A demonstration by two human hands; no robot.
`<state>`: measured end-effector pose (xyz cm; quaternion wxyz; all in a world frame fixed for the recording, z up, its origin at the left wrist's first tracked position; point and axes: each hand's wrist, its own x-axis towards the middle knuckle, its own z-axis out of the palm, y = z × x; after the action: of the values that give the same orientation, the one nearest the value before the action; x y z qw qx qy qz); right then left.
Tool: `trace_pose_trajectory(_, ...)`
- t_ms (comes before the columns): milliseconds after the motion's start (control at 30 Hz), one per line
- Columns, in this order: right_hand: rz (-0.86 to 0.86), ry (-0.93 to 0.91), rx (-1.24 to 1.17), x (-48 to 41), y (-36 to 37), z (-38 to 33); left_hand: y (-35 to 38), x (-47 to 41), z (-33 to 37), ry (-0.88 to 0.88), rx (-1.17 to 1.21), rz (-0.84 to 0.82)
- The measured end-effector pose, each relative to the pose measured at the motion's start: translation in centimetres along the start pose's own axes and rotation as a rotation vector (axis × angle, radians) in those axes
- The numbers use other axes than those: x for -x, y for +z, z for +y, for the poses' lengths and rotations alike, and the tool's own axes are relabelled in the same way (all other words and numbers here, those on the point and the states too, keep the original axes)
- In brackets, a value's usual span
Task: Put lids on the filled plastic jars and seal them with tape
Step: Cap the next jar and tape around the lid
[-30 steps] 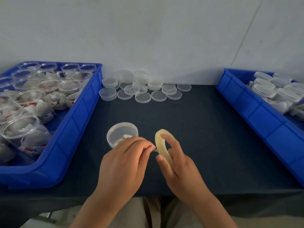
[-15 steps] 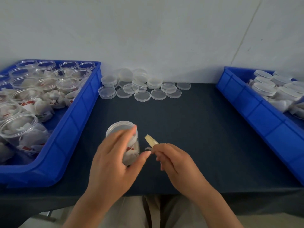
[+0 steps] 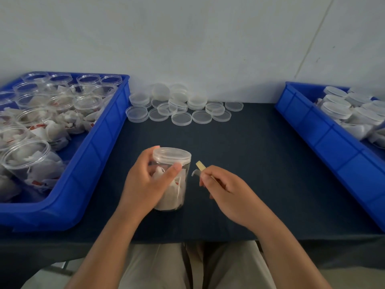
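Dark tabletop (image 3: 260,163): left hand (image 3: 145,184) grips lidded clear plastic jar (image 3: 181,190); right hand (image 3: 225,188) pinches yellowish tape roll (image 3: 200,165); red packet print (image 3: 35,127) illegible.

Open jars (image 3: 37,119) in left bin (image 3: 100,147); loose lids (image 3: 181,118) behind – lidded jars (image 3: 341,109) in right bin (image 3: 325,140)

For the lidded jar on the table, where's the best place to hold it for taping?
Grip the jar round its clear wall below the lid, from the left, as the left hand does. It stands upright, and this leaves the lid's seam free on the right, where the right hand holds the tape.
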<state>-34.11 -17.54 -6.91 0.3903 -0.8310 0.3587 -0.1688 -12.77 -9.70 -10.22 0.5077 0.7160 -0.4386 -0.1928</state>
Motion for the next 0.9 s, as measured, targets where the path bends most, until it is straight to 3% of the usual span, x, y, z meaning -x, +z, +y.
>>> trace_pose_trajectory(233, -0.064, 0.05, 0.049, -0.9, -0.3, -0.9, 1.0, 0.2, 0.9, 0.033, 0.038, -0.144)
trace_pose_trajectory(500, -0.042, 0.063, 0.086, -1.5, -0.2, -1.4, 1.8, 0.5, 1.3, 0.129, 0.041, -0.076)
trace_pose_trajectory(900, -0.038, 0.05, 0.162, -1.6, -0.1, -1.4, 2.4, 0.3, 0.6, 0.137, -0.022, -0.018)
